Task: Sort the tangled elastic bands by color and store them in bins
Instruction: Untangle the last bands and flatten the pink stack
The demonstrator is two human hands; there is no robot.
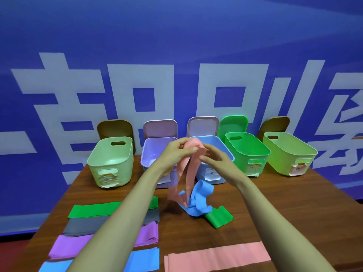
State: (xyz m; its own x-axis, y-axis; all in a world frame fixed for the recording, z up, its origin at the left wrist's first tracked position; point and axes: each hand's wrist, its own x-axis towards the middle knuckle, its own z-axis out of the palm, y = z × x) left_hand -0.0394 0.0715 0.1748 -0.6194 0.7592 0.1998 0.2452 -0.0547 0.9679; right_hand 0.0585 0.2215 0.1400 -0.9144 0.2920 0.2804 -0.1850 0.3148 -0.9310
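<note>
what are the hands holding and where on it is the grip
The pink band, pinched at its upper end by the left hand and right hand; its lower end hangs into the tangled blue band.

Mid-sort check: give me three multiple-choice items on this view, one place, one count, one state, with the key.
1. Where is the flat pink band?
A. in a bin
B. at the table's near edge, right of the flat blue band
C. on the wall

2. How many bins stand at the back?
A. three
B. five
C. seven

3. How is the raised pink band?
A. folded flat
B. lying in a bin
C. held up by both hands, hanging to the tangled blue band

Key:
1 B, it lies flat beside the blue one.
2 B, five stand in a row.
3 C, the left hand and right hand hold its top.
</note>
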